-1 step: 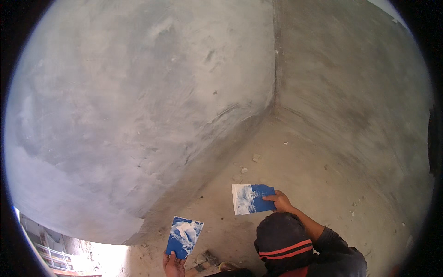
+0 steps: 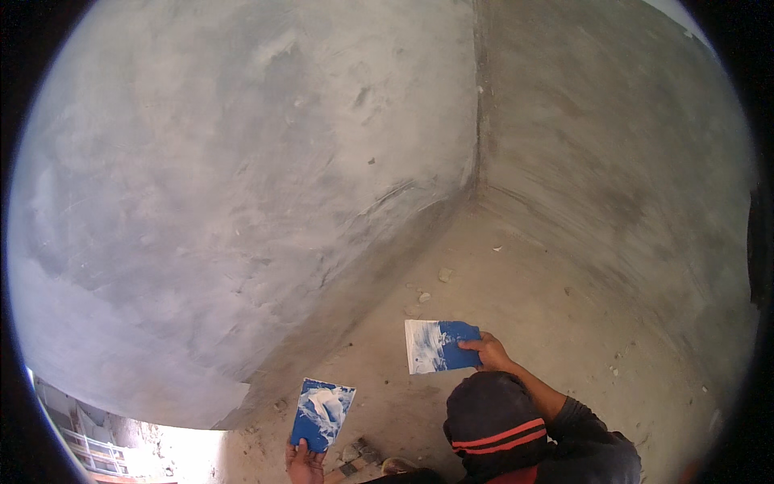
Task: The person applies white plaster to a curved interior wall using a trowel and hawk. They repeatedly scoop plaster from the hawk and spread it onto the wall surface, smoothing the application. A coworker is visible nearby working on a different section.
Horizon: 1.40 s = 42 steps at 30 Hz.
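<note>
My right hand [image 2: 486,352] grips the right end of a flat blue putty spreader [image 2: 459,343], its thumb laid over the face. White putty coats the far left part of that spreader and thins into smears toward its middle. Lower and to the left, my left hand [image 2: 303,465] pinches the bottom edge of a second blue spreader [image 2: 310,427]. A thick white dab of putty lies on its upper face, with streaks around it. The two spreaders are apart, both held above the floor and not touching the wall.
A grey plastered wall [image 2: 201,161] fills the left and meets another wall [image 2: 621,145] at a corner. Small rubble [image 2: 424,298] lies on the dusty floor [image 2: 516,282]. Dark cloth with red stripes [image 2: 493,411] rises beside my right forearm. Broken pieces [image 2: 355,453] lie near my left hand.
The view has shifted very slightly, so the walls and floor sit a little to the left. Both hands and spreaders stay nearly as they were.
</note>
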Tool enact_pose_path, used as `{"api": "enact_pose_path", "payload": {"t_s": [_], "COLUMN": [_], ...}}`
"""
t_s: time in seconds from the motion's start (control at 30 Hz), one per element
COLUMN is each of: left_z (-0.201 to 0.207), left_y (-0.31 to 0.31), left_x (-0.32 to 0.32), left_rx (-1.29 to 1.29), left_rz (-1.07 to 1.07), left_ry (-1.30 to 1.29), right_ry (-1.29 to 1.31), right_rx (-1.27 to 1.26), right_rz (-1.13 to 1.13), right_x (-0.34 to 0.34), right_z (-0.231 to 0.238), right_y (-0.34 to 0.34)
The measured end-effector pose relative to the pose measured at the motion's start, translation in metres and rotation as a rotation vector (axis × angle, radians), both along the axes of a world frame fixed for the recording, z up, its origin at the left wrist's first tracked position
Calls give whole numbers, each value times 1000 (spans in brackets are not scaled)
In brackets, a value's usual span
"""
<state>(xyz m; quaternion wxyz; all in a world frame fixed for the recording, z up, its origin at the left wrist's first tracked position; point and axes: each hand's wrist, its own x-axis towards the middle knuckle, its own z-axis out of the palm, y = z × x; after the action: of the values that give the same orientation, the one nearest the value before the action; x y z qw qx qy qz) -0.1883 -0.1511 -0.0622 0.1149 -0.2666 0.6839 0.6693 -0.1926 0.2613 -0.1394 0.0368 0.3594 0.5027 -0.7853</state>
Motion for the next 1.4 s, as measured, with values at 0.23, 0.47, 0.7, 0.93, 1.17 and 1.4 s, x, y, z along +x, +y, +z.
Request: {"api": "enact_pose_path", "payload": {"t_s": [0.23, 0.47, 0.7, 0.93, 1.17, 1.4], "left_z": [13, 4, -18, -15, -15, -33], "left_y": [-20, -18, -20, -8, -4, -7], "left_x": [-7, -14, -18, -23, -14, -14], "left_rx": [-277, -483, 194, 238, 197, 222], "left_rz": [-314, -445, 25, -37, 13, 6], "left_ry": [-8, 94, 36, 13, 20, 64], "right_ry": [135, 623, 1012, 1088, 1091, 795], "right_rx": [-73, 799, 1326, 1355, 1412, 1186], "right_rz": [-24, -229, -459, -358, -308, -414], "right_x": [12, -99, -234, -250, -202, -224], "right_z": [33, 77, 124, 110, 102, 150], "right_y": [-23, -5, -71, -100, -45, -70]}}
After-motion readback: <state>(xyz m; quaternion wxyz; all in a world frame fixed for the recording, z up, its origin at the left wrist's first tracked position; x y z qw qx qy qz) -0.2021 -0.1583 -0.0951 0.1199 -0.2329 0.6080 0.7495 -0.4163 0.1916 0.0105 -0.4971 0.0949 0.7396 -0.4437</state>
